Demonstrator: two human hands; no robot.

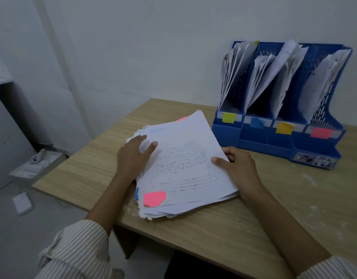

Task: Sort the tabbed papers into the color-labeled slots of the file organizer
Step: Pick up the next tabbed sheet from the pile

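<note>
Head view, paper stack (pixel 185 168): lies on the wooden desk (pixel 254 228) in front of the person, near the file organizer (pixel 278 125); probably kept close so each sheet travels a short way.
Top sheet tab: pink tab (pixel 154 198) at the near-left corner, matching the pink label (pixel 321 133) on the rightmost slot.
Organizer: stands upright against the wall; the slots already hold papers.
Left hand (pixel 134 156): fingers spread flat, pressing on the stack's left edge, apparently to steady it.
Right hand (pixel 237 165): thumb on top, fingers curled beneath, pinching the right edge of the top sheets.
</note>
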